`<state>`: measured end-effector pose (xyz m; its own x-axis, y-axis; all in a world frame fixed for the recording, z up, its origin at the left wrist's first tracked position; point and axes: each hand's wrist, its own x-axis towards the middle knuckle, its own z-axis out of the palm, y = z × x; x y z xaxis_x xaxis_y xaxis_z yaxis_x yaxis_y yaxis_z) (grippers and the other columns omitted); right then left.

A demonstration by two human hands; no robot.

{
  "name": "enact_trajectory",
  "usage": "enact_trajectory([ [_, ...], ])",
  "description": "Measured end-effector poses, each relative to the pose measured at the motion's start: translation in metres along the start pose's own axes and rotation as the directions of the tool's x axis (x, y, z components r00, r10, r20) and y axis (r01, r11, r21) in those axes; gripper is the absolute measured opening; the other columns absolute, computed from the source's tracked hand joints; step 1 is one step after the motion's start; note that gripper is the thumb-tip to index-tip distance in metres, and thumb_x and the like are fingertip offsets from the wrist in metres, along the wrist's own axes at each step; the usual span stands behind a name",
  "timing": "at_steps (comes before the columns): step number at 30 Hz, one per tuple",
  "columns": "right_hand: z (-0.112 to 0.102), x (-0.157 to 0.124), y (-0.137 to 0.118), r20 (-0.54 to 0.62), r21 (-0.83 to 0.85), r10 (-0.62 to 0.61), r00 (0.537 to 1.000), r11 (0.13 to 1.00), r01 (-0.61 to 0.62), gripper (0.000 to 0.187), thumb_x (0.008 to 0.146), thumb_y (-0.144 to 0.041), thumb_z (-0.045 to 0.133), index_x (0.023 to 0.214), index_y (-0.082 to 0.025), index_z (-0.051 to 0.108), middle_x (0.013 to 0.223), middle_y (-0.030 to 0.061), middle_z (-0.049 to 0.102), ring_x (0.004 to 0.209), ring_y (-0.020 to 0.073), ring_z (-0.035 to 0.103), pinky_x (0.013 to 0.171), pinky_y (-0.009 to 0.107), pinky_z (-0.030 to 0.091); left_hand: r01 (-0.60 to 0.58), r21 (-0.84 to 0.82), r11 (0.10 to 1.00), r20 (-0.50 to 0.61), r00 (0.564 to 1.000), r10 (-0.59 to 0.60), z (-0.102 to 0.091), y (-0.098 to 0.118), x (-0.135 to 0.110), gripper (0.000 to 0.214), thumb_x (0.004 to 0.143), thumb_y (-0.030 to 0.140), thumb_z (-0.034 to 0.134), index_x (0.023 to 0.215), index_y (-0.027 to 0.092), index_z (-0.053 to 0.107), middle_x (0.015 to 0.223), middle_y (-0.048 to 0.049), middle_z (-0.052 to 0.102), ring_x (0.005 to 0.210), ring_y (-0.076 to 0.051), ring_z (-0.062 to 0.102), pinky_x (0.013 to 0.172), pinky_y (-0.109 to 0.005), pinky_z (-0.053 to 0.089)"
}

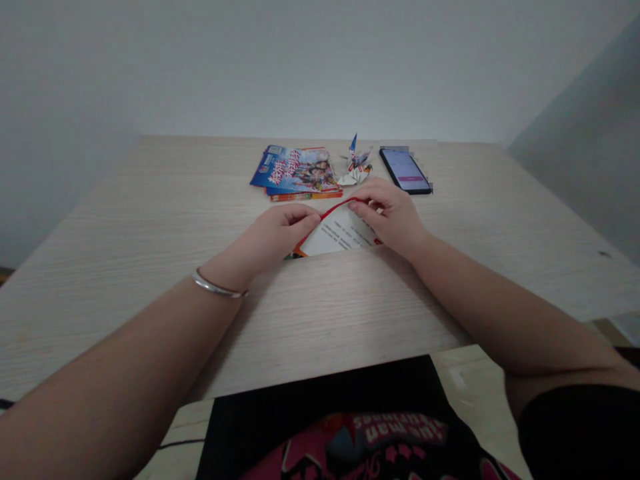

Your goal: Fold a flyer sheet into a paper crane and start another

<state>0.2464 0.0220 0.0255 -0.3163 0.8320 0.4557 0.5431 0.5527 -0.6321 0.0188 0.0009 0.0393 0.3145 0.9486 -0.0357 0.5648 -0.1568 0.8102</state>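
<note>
A printed paper sheet with a red border lies folded on the light wooden table. My left hand pinches its left edge, fingers curled closed on the paper. My right hand pinches the top right edge of the same sheet, fingers pressed on it. A silver bangle is on my left wrist. Just beyond my hands stands a folded paper crane.
A stack of colourful leaflets lies behind the hands, left of the crane. A black phone with a lit screen lies to the crane's right. A grey wall rises behind the table's far edge.
</note>
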Motion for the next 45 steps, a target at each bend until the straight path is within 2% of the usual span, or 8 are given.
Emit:
enact_trajectory([
  [4, 0.003, -0.001, 0.010, -0.092, 0.020, -0.097, 0.991, 0.995, 0.099, 0.011, 0.091, -0.032, 0.068, 0.090, -0.025, 0.076, 0.090, 0.0031, 0.073, 0.084, 0.0189, 0.064, 0.078, 0.035, 0.053, 0.070, -0.289, 0.955, 0.136, 0.990, -0.031, 0.002, -0.006, 0.000, 0.030, 0.092, 0.045, 0.061, 0.090, 0.018, 0.073, 0.085, -0.0043, 0.073, 0.075, -0.017, 0.064, 0.068, -0.028, 0.052],
  [9, 0.008, -0.004, 0.016, -0.187, 0.120, -0.016, 0.982, 0.992, 0.039, 0.010, 0.085, -0.032, 0.076, 0.091, -0.024, 0.075, 0.089, 0.0011, 0.076, 0.071, 0.0146, 0.063, 0.066, 0.030, 0.053, 0.120, -0.446, 0.887, 0.230, 0.973, -0.016, 0.005, -0.014, 0.004, 0.033, 0.088, 0.051, 0.069, 0.093, 0.018, 0.072, 0.086, -0.0073, 0.074, 0.076, -0.019, 0.067, 0.065, -0.029, 0.053],
  [15, 0.008, -0.005, 0.011, -0.135, 0.254, -0.005, 0.991, 0.966, 0.040, 0.015, 0.086, -0.036, 0.073, 0.091, -0.022, 0.074, 0.092, 0.0026, 0.078, 0.083, 0.0176, 0.071, 0.081, 0.035, 0.061, 0.079, -0.327, 0.942, 0.221, 0.975, -0.005, 0.004, -0.015, 0.003, 0.033, 0.092, 0.052, 0.063, 0.091, 0.020, 0.070, 0.079, -0.0052, 0.072, 0.071, -0.019, 0.065, 0.060, -0.028, 0.049],
  [22, 0.004, -0.004, 0.011, -0.112, 0.188, -0.180, 0.977, 0.962, 0.199, 0.005, 0.090, -0.029, 0.070, 0.088, -0.025, 0.072, 0.102, 0.0041, 0.079, 0.107, 0.0217, 0.072, 0.100, 0.042, 0.056, -0.037, -0.021, 0.999, 0.003, 0.999, 0.037, 0.001, -0.009, 0.005, 0.018, 0.086, 0.024, 0.064, 0.102, 0.018, 0.068, 0.084, -0.0030, 0.073, 0.074, -0.018, 0.066, 0.067, -0.028, 0.050],
  [26, -0.001, -0.004, 0.013, -0.013, 0.126, -0.296, 0.955, 0.947, 0.296, 0.011, 0.093, -0.027, 0.067, 0.101, -0.024, 0.074, 0.102, 0.0057, 0.078, 0.099, 0.0206, 0.071, 0.094, 0.040, 0.055, 0.001, 0.084, 0.997, -0.257, 0.966, 0.020, -0.007, -0.015, 0.009, 0.011, 0.083, 0.015, 0.061, 0.093, 0.018, 0.063, 0.087, -0.0020, 0.071, 0.075, -0.016, 0.064, 0.067, -0.028, 0.048],
  [31, -0.007, -0.004, 0.018, 0.279, -0.053, -0.480, 0.832, 0.857, 0.513, 0.027, 0.093, -0.017, 0.055, 0.108, -0.024, 0.076, 0.101, 0.0052, 0.078, 0.096, 0.0204, 0.069, 0.091, 0.038, 0.051, 0.075, 0.120, 0.990, -0.345, 0.938, -0.029, -0.023, -0.026, 0.011, 0.018, 0.075, 0.010, 0.064, 0.089, 0.020, 0.059, 0.078, 0.0016, 0.063, 0.069, -0.016, 0.060, 0.063, -0.028, 0.043],
  [40, -0.009, -0.004, 0.027, 0.515, -0.140, -0.445, 0.733, 0.799, 0.585, 0.021, 0.087, -0.015, 0.061, 0.098, -0.020, 0.078, 0.104, 0.0088, 0.078, 0.100, 0.0236, 0.070, 0.092, 0.039, 0.054, 0.091, 0.253, 0.963, -0.286, 0.958, -0.016, -0.025, -0.032, 0.010, 0.031, 0.076, 0.016, 0.066, 0.106, 0.021, 0.060, 0.080, 0.0000, 0.063, 0.070, -0.019, 0.059, 0.066, -0.032, 0.043],
  [45, -0.003, -0.008, 0.021, 0.543, -0.083, -0.467, 0.698, 0.797, 0.598, 0.036, 0.089, -0.020, 0.065, 0.124, -0.016, 0.073, 0.135, 0.0141, 0.073, 0.130, 0.0285, 0.065, 0.111, 0.049, 0.050, 0.023, 0.357, 0.934, -0.235, 0.970, 0.066, -0.021, -0.035, 0.011, 0.025, 0.083, 0.026, 0.067, 0.106, 0.019, 0.062, 0.087, -0.0022, 0.065, 0.073, -0.019, 0.060, 0.068, -0.032, 0.044],
])
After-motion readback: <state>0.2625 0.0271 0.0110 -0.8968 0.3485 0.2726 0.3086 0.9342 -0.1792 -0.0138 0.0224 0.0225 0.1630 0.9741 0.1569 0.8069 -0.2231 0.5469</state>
